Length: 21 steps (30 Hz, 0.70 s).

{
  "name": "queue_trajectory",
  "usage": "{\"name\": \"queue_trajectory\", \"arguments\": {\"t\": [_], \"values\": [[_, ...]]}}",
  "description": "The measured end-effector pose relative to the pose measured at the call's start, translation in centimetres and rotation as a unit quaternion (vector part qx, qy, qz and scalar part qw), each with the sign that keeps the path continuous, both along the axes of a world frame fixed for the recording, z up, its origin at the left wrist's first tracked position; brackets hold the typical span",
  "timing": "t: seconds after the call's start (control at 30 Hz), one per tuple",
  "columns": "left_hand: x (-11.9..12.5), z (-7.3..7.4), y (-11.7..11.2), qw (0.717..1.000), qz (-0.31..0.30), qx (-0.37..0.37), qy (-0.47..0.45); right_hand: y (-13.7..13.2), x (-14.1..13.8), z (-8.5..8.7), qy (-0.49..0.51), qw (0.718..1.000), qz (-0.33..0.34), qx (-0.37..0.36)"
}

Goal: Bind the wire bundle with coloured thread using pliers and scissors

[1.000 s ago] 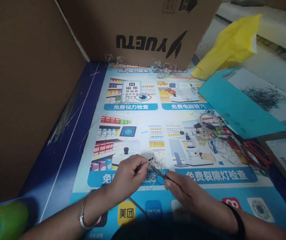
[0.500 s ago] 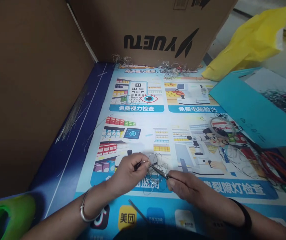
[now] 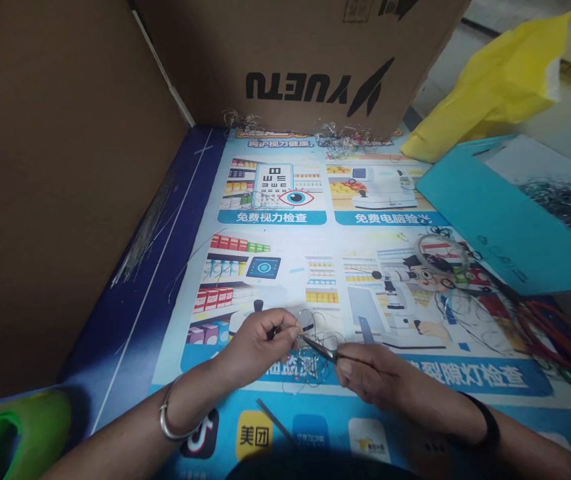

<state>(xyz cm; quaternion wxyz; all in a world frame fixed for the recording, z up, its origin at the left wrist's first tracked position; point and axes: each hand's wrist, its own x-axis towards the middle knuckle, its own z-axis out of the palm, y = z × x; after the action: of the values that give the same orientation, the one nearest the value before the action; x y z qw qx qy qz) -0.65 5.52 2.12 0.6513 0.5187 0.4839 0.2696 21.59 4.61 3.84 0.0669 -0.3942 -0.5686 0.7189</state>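
My left hand [image 3: 255,347] is closed in a pinch on a thin dark metal piece beside a small tangle of fine wire [image 3: 315,330] lying on the printed poster [image 3: 285,267]. My right hand [image 3: 370,377] is closed round a slim pointed metal tool [image 3: 318,345] whose tip reaches into the wire next to my left fingertips. Both hands rest low over the poster's near edge. A metal bangle [image 3: 168,420] is on my left wrist, a black band [image 3: 485,420] on my right.
Cardboard walls stand at the left [image 3: 55,187] and back [image 3: 295,60]. A blue folder [image 3: 490,213], yellow bag [image 3: 495,73], red-handled scissors [image 3: 550,323], more wire loops [image 3: 445,267] and a wire pile [image 3: 565,197] lie at the right. A green object [image 3: 10,433] sits bottom left.
The view has shifted slightly; my hands stay together at the wire tangle, with the tool tip and my left pinch making only small movements.
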Motion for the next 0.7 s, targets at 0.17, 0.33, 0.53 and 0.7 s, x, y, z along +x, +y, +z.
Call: {"name": "queue_trajectory", "arguments": {"t": [0.17,0.33,0.53,0.7], "values": [[-0.1,-0.2,-0.1,1.000,-0.001,-0.013,-0.011,-0.3,-0.1,-0.1,0.021,0.996,-0.024,-0.088],[-0.1,-0.4,-0.2,0.997,0.014,-0.057,-0.049,-0.6,-0.2,-0.2,-0.015,1.000,-0.017,0.022],[-0.1,-0.4,-0.2,0.994,0.021,-0.068,-0.080,-1.1,-0.2,-0.8,-0.075,0.987,0.015,0.142],[0.0,-0.4,-0.4,0.994,0.022,-0.070,-0.083,-1.4,-0.4,-0.9,-0.130,0.962,0.037,0.238]]}}
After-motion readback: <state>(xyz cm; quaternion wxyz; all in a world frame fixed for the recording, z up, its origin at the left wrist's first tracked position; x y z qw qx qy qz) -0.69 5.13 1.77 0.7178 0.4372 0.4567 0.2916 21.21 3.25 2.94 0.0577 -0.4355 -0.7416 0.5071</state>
